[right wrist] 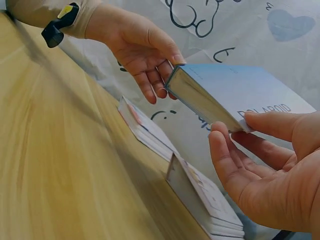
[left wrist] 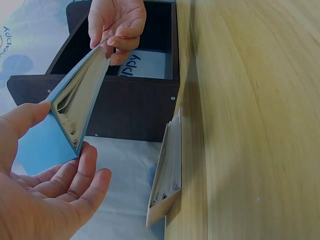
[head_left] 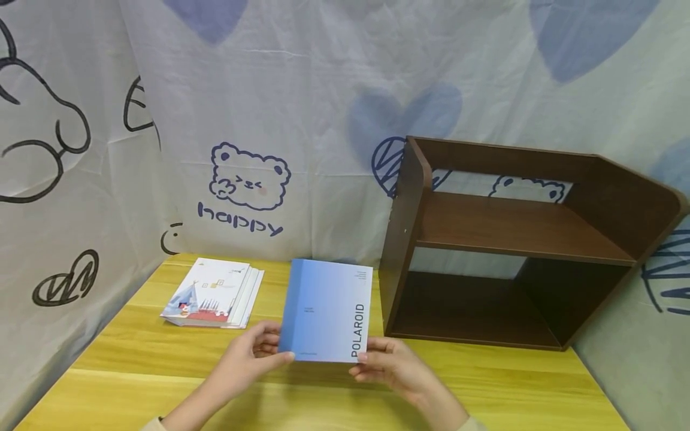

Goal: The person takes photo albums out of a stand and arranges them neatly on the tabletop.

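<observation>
A blue photo album (head_left: 326, 311) with POLAROID printed on its cover is held up over the table by both hands. The left hand (head_left: 253, 353) pinches its lower left corner, thumb on the cover and fingers beneath. At the lower right corner, the right hand (head_left: 396, 368) grips it the same way. Its page edges show between the covers in the left wrist view, where the left hand (left wrist: 55, 185) is close up. The right wrist view shows the right hand (right wrist: 275, 175) with its thumb on the cover.
A white illustrated album (head_left: 215, 290) lies at the table's back left. Another pale album (right wrist: 200, 200) is on the table, hidden from the head view. A dark brown two-level shelf (head_left: 523, 230) stands on the right. Printed cloth (head_left: 323, 120) hangs behind the wooden table (head_left: 135, 365).
</observation>
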Motion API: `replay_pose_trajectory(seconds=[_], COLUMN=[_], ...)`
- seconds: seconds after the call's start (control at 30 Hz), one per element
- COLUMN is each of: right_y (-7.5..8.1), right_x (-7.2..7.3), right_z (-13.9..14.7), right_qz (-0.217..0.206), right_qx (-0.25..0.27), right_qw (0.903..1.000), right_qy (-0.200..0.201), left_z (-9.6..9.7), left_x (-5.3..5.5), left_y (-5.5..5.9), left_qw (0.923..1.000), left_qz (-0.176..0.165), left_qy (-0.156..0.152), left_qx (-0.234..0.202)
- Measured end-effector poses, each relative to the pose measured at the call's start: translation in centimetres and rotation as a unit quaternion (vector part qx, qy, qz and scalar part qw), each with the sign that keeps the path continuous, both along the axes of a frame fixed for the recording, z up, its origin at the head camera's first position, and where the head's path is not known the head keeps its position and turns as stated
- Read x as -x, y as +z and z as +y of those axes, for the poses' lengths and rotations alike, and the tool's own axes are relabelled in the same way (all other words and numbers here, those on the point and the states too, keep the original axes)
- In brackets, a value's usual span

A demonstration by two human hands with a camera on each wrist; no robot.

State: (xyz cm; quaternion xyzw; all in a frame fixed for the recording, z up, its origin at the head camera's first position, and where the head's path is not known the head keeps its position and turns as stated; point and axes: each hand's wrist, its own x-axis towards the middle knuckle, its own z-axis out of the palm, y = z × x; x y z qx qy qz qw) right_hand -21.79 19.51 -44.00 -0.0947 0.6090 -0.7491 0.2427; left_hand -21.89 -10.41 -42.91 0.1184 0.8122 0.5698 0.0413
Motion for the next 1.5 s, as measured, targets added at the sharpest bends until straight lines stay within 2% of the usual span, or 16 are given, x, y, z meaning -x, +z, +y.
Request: replay_pose_trajectory(seconds=[0.2,0.43,0.73,0.97,1.07,1.2,1.5], right_y=[-0.4,-1.0,-1.3,-1.1,-1.0,-1.0,-1.2], right_x=[-0.2,-0.4,-0.8,-0.9,-0.8,-0.6,-0.3], right_z=[-0.6,-1.2,-1.8,-2.8,-3.3,-4.1,-5.9], right_qz=[-0.028,-0.034,-0.037,-0.038,-0.037,-0.038,-0.045], right_qx=[0.039,0.055,0.056,0.050,0.053,0.062,0.069], right_qw=[0.9988,0.9976,0.9972,0.9976,0.9974,0.9966,0.9962], right_qy=[0.004,0.022,0.033,0.029,0.032,0.038,0.029], left_z=[-0.5,-1.3,-2.3,-3.3,-3.9,-4.7,-6.6], left_x=[-0.3,-0.6,-1.1,-0.9,-0.8,-0.6,-0.1], left_y=[0.0,-0.4,-0.5,-0.9,-0.7,-0.3,-0.1], left_qw=[0.9997,1.0000,0.9998,0.9997,0.9992,0.9989,0.9982], left_qz=[-0.012,0.000,-0.007,-0.011,-0.027,-0.032,-0.020], left_qy=[0.020,0.007,-0.003,0.001,0.008,0.004,-0.006], left_qx=[-0.004,0.004,0.017,0.020,0.027,0.035,0.057])
